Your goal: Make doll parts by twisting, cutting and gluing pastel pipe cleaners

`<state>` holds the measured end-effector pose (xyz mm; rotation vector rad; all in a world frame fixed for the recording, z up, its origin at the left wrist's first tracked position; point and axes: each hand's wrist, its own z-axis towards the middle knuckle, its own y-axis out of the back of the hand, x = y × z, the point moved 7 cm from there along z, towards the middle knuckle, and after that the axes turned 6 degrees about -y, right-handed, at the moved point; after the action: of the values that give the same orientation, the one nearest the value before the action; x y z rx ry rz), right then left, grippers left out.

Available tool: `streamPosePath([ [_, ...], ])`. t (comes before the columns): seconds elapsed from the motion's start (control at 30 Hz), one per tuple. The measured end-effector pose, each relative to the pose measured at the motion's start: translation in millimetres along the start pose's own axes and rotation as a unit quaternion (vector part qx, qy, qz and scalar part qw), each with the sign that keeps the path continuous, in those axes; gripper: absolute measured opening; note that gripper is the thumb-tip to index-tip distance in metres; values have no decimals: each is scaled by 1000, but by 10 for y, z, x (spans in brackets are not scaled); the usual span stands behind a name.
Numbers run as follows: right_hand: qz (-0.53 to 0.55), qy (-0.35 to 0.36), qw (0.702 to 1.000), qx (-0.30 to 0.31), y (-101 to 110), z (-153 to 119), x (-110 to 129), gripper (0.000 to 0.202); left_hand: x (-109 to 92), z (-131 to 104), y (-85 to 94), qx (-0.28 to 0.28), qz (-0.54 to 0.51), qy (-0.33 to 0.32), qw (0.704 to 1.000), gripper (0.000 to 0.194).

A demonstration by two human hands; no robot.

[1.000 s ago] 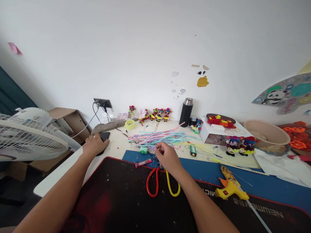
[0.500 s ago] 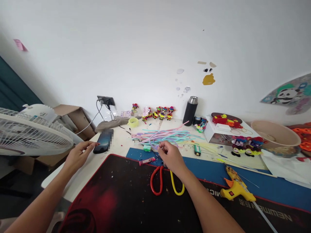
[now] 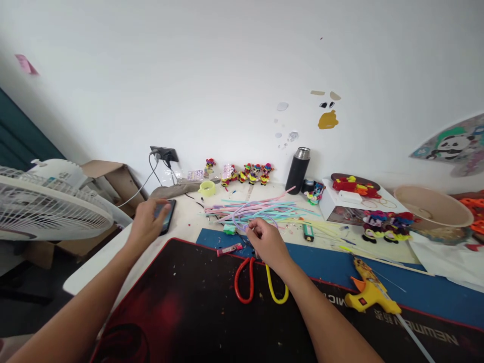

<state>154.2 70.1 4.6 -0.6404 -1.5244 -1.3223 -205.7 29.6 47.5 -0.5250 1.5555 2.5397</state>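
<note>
My left hand (image 3: pixel 148 221) is over the dark phone (image 3: pixel 169 220) at the left of the white table, its fingers apart and covering part of the screen. My right hand (image 3: pixel 264 239) is closed in a pinch on a looped purple pipe cleaner (image 3: pixel 235 216). Behind it lies a pile of pink, blue and purple pipe cleaners (image 3: pixel 264 205). Just below my right hand are pliers or scissors with a red handle (image 3: pixel 244 297) and a yellow handle (image 3: pixel 280 301); their head is partly hidden. A pink tube (image 3: pixel 229 249) lies to their left.
A yellow glue gun (image 3: pixel 372 296) rests on the black mat (image 3: pixel 212 322) at the right. Farther back stand a black flask (image 3: pixel 298 171), small colourful figures (image 3: pixel 255 174) and a white box (image 3: pixel 328 204). A white fan (image 3: pixel 56 206) is at the left, a beige bowl (image 3: pixel 433 204) at the right.
My left hand has moved right and forward, from the phone's left edge to over its screen. My right hand has stayed almost in place with the purple pipe cleaner. The view has shifted slightly.
</note>
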Motion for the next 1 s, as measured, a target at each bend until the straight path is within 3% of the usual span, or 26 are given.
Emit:
streamPosePath([
  [0.07,20,-5,1000,3,-4,4,-17,13,-541,-60,-7,-28,-93,-90,991,41],
  [0.13,54,-13,998,-2,14,13,-34,15,-1036,-113,-100,12,-149,-133,980,40],
  [0.2,102,-25,994,-20,63,28,-51,20,-1447,-148,-298,125,-188,-142,964,43],
  [0.27,154,-38,986,-46,132,43,-62,25,-1797,-224,-565,294,-225,-161,915,51],
  [0.3,178,-43,981,-58,168,48,-64,27,-1942,-254,-658,349,-241,-181,887,49],
  [0.37,213,-48,973,-72,222,58,-62,30,-2122,-202,-753,362,-317,-179,858,46],
  [0.5,242,-55,966,-67,244,68,-58,30,-2243,-70,-950,342,-504,-94,788,52],
  [0.67,231,-65,969,-57,195,55,-69,29,-2183,-10,-1046,254,-604,-32,755,45],
  [0.77,211,-66,974,-50,159,52,-83,28,-2151,-38,-1078,244,-596,-44,764,40],
  [0.9,194,-67,978,-43,137,60,-121,27,-2073,-37,-1091,224,-545,-81,804,36],
  [1.0,180,-61,981,-42,143,62,-129,25,-2047,-49,-1105,252,-498,-115,822,33],
])
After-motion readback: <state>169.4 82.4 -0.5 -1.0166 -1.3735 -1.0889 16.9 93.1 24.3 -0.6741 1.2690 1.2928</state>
